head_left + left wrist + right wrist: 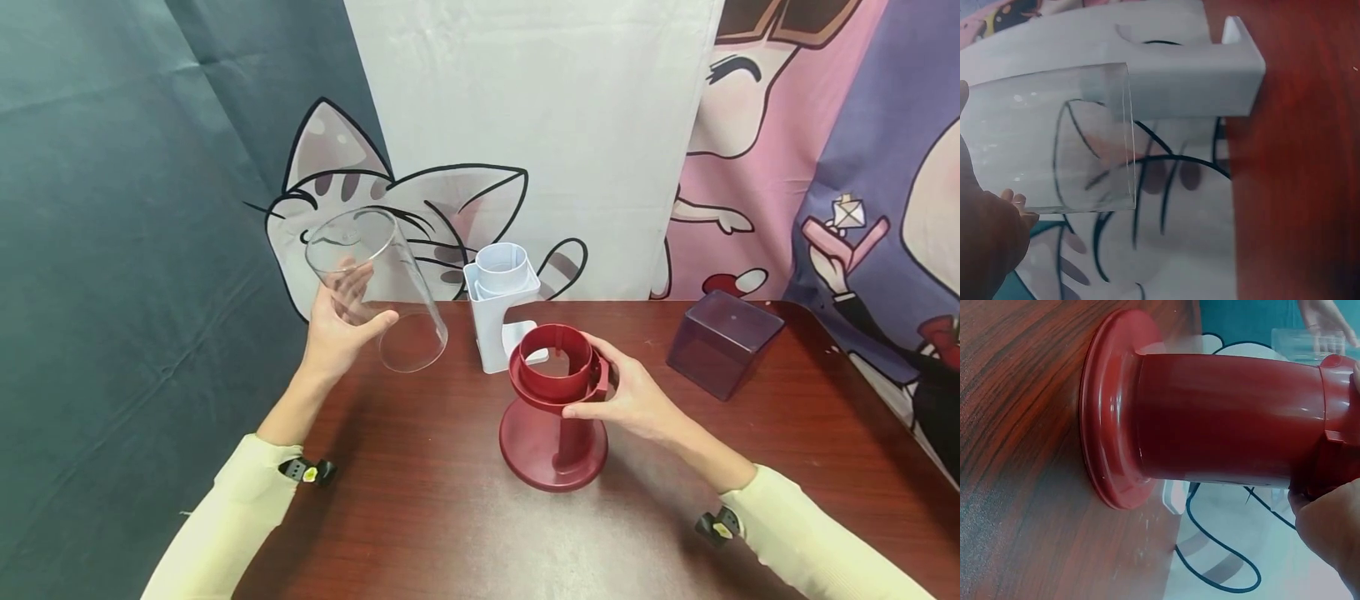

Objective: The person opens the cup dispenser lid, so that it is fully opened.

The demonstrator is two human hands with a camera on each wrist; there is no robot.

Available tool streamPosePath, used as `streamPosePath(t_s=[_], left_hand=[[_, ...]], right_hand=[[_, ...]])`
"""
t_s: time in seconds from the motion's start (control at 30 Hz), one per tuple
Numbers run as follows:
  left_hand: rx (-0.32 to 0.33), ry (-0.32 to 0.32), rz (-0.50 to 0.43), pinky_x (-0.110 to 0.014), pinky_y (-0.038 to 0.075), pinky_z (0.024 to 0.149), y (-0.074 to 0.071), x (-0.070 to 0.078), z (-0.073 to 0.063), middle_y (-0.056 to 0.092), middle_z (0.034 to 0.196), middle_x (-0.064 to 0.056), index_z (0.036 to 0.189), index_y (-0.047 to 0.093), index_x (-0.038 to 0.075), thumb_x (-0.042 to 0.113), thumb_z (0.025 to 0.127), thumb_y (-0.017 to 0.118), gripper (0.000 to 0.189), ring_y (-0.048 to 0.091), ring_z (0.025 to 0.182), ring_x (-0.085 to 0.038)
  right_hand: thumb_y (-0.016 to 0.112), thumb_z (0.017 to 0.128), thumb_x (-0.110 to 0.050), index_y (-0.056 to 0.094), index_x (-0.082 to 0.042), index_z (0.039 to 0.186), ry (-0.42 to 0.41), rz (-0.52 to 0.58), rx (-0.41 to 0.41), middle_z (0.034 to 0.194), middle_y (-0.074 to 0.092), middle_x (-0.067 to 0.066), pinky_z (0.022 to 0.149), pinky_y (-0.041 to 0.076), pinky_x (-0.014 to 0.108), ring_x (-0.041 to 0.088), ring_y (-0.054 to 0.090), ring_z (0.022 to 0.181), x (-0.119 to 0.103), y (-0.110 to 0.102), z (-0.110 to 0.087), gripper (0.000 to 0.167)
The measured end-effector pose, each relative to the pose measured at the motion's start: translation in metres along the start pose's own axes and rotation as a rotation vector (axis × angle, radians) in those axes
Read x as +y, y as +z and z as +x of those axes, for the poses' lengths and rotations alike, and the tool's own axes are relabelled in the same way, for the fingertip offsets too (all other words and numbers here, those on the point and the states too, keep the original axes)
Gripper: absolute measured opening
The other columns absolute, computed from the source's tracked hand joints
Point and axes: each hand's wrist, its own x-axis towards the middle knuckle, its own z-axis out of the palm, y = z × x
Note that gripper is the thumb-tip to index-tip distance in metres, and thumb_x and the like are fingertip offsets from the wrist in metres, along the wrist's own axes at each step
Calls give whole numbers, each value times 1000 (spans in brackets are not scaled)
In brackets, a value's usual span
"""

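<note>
My left hand (337,329) holds a clear open cylinder (420,312), its thumb along one side and its fingers seen through the wall. The cylinder is tilted and raised above the table; in the left wrist view the clear cylinder (1079,144) reaches out past the hand (994,244). A red stand (553,442) with a ring-shaped top and a round, flared base is upright on the table. Around the right side of its ring curls my right hand (633,392), thumb in front. The right wrist view shows the red stand's column (1229,419) from the side, hand at its top.
Behind the red stand is a white stand (491,325) with a round collar on top, close to the backdrop. A purple see-through square container (723,342) sits on the table (420,517) at the right. Printed cloth (600,125) hangs along the table's back edge.
</note>
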Motion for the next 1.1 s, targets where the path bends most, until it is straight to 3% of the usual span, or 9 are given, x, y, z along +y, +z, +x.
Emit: streamPosePath(t_s=[0.17, 0.47, 0.7, 0.87, 1.1], left_hand=[[27, -69, 101, -37, 30, 128, -6, -23, -5, 50, 157, -16, 157, 32, 1, -11, 83, 83, 91, 41, 153, -27], [80, -134, 116, -46, 28, 128, -8, -62, -9, 49, 158, -19, 158, 26, -2, -7, 82, 86, 97, 40, 152, -34], [119, -146, 147, -45, 32, 127, -9, -88, -12, 46, 157, -15, 147, 33, -6, -6, 77, 90, 90, 42, 151, -28], [125, -183, 248, -40, 35, 125, -7, -100, -15, 47, 158, -8, 132, 39, -3, 7, 78, 95, 78, 45, 150, -19], [143, -217, 410, -46, 39, 121, -4, -112, -17, 55, 151, -11, 145, 40, 7, 25, 76, 99, 92, 49, 147, -18]], right_hand=[[96, 78, -16, 43, -15, 161, 4, -5, 6, 149, 59, 7, 94, 61, 30, 32, 58, 130, 0, -1, 0, 99], [97, 78, -15, 43, -15, 161, -4, -10, 6, 149, 59, 7, 94, 61, 29, 40, 56, 132, 1, -1, 0, 99], [97, 77, -17, 44, -16, 161, -5, -22, 8, 148, 60, 6, 95, 60, 29, 39, 57, 130, 0, -1, 0, 99], [97, 77, -17, 44, -15, 161, -13, -41, 11, 148, 61, 8, 96, 60, 28, 35, 59, 128, -1, -1, 0, 99], [97, 78, -20, 45, -16, 161, -31, -88, 14, 149, 60, 13, 98, 58, 27, 25, 61, 127, -1, -2, 0, 98]])
